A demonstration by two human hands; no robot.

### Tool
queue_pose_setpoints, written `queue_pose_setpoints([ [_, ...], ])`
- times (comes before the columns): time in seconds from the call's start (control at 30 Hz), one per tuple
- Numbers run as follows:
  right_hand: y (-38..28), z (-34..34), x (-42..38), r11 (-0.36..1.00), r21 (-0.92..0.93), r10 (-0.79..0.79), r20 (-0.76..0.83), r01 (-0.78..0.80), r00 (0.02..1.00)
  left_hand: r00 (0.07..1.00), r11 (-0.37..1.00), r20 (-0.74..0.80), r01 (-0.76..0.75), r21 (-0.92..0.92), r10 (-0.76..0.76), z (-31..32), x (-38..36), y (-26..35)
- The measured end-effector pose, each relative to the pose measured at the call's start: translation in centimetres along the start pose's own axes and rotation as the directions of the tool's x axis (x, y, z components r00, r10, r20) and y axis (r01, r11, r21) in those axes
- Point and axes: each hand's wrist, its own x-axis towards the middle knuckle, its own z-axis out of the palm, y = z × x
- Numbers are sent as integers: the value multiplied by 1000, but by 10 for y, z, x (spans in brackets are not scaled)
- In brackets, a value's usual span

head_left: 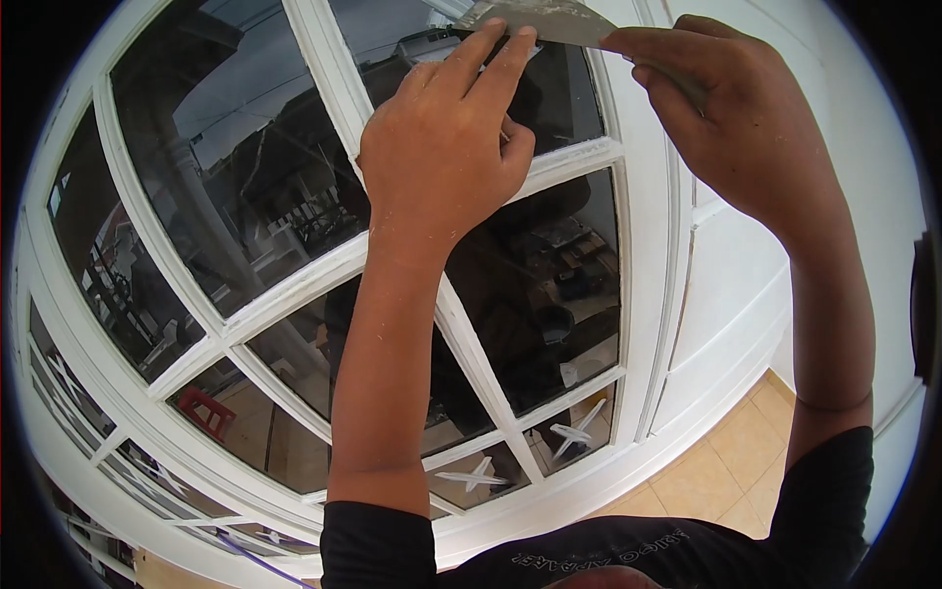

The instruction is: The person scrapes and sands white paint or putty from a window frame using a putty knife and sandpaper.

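Observation:
A flat grey metal blade (564,22), smeared with pale residue, lies against the upper part of the white-framed window (339,88). My right hand (731,108) is wrapped round the blade's right end, with the thumb and forefinger pinching it. From the left, my left hand (446,147) reaches up with two fingertips pressed on the blade's face; its other fingers are bent, and the thumb stands out to the side. Whether anything sits under the bent fingers is hidden.
Dark glass panes (549,285) between white bars reflect the surroundings. White wall panels (731,285) stand at the right above a tan tiled floor (731,456). A red stool (206,412) shows in a lower left pane. A purple cord (257,562) runs along the bottom left.

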Motion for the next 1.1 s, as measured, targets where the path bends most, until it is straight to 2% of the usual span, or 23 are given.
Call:
queue_pose_setpoints([
  [0.2, 1, -4, 7, 999, 16, -37, -5, 37, 999, 1000, 999, 16, -6, 50, 5, -1, 0, 1],
  [0.27, -28, -19, 15, 999, -46, -13, 48, 15, 999, 1000, 999, 15, 21, 29, -22, -1, 0, 0],
  [0.4, -20, -15, 12, 997, -71, -15, 47, 18, 999, 1000, 999, 14, 9, 37, -9, -2, 0, 1],
  [0.47, -2, 0, 7, 999, -41, -25, -11, 24, 1000, 1000, 1000, -11, 22, -1, -22, -1, 0, 0],
  [0.53, 3, 3, 2, 1000, -14, -15, -2, 15, 1000, 1000, 1000, 0, 14, 7, -14, -2, 1, 1],
  [0.7, -11, -4, 9, 999, 6, -38, -41, 39, 998, 999, 1000, -36, 19, -10, -19, 0, 0, 0],
  [0.77, -37, -21, 15, 999, -34, 27, 64, -25, 998, 1000, 1000, -22, 20, 8, -19, 0, -1, -1],
  [0.8, -37, -20, 15, 999, -34, 25, 64, -23, 998, 1000, 1000, -23, 21, 9, -21, -1, 0, -1],
  [0.87, -35, -15, 16, 997, -47, -62, -36, 60, 997, 1000, 1000, -9, 1, -2, -1, -2, 0, -1],
  [0.97, -6, 5, 9, 999, 33, 11, -29, -10, 1000, 1000, 999, 11, 26, 21, -26, -3, 0, 0],
  [1.1, 0, 3, 11, 998, 63, -15, -24, 16, 1000, 1000, 999, 17, 6, 36, -6, -3, 0, 1],
])
